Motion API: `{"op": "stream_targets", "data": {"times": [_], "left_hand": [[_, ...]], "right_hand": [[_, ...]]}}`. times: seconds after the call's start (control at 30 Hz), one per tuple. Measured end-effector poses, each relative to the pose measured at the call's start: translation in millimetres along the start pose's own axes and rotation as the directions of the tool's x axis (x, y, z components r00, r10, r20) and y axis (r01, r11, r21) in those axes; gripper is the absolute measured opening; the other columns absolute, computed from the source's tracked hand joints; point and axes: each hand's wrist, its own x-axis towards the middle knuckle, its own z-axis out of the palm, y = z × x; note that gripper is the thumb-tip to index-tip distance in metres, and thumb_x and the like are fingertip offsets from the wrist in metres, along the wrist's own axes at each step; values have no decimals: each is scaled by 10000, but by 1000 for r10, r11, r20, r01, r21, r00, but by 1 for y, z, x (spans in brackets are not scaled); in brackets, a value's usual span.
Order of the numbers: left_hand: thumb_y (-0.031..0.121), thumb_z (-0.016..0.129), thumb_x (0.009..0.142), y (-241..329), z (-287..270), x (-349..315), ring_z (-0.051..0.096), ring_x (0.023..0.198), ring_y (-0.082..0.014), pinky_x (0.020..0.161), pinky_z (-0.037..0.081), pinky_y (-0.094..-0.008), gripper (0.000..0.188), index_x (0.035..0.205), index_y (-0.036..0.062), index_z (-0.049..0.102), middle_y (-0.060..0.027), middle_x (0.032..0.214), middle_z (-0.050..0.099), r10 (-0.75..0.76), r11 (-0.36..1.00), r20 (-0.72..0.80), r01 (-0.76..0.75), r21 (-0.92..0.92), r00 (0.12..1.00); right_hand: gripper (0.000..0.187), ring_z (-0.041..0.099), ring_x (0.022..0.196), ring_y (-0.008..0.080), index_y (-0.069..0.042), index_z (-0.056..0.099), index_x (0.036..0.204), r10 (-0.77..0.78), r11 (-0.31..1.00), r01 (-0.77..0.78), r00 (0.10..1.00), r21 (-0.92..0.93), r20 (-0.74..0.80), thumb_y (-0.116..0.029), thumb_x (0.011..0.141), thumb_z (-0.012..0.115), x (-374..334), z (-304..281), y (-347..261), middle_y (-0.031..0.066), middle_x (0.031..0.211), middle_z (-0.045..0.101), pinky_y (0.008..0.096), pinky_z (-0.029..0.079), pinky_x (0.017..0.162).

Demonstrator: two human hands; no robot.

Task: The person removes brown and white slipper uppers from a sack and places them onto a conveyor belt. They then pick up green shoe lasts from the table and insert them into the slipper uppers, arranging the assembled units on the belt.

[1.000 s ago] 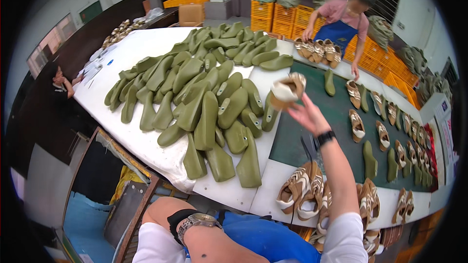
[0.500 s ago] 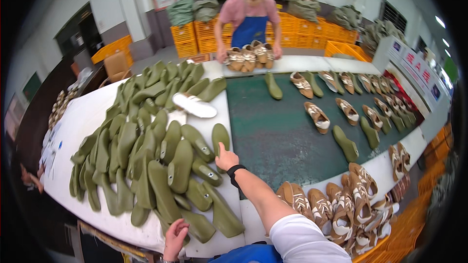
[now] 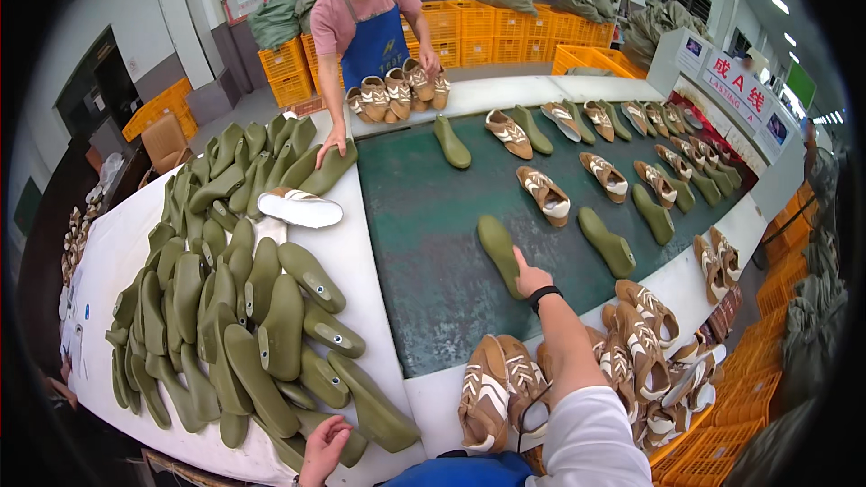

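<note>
On the green belt, my right hand (image 3: 534,274) grips the near end of an olive-green shoe last (image 3: 498,248), which lies with its far end pointing away from me. Another olive-green last (image 3: 606,242) rests a little to its right. My left hand (image 3: 325,447) hovers beside the near edge of a pile of lasts (image 3: 280,329), its fingers loosely bent and apart, with nothing seen in them. One long last (image 3: 374,404) lies just to the right of that hand. A brown and white shoe (image 3: 300,207) lies on its side among the lasts.
Brown and white shoes (image 3: 544,194) and lasts stand in rows on the belt (image 3: 424,307). Many more shoes (image 3: 645,352) are heaped at the near right edge. Across the table a co-worker in a blue apron (image 3: 374,47) touches a last (image 3: 332,167). Orange crates (image 3: 478,36) line the wall.
My right hand has carried the last from the white tabletop rightward onto the green belt. The co-worker has moved left and reached one hand to a last. My view has turned right.
</note>
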Motion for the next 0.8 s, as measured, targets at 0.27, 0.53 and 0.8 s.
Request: {"op": "stream_targets", "data": {"times": [0.27, 0.53, 0.8], "left_hand": [[159, 655, 827, 9, 52, 10, 629, 932, -235, 817, 491, -313, 415, 1199, 25, 531, -131, 1033, 645, 97, 862, 349, -254, 439, 932], [234, 618, 842, -31, 110, 49, 636, 880, -276, 772, 503, -350, 405, 1177, 16, 555, -150, 953, 657, 48, 808, 667, -421, 411, 743], [267, 573, 893, -21, 114, 58, 603, 981, -224, 844, 477, -337, 445, 1260, 28, 493, -124, 1066, 635, 108, 875, 501, -321, 362, 859]], "right_hand": [[384, 628, 871, 325, -160, 541, 1213, -596, 799, 599, 801, 50, -62, -207, 832, 520, -88, -52, 16, 183, 953, 647, 429, 498, 759], [413, 596, 803, 297, -151, 578, 1010, -585, 811, 580, 805, -76, -96, -352, 687, 739, -331, 63, -40, 131, 937, 503, 377, 509, 585], [364, 499, 1039, 339, -77, 543, 912, -552, 749, 565, 821, 347, -147, -160, 651, 783, -336, 73, 9, 164, 1117, 415, 378, 455, 855]]}}
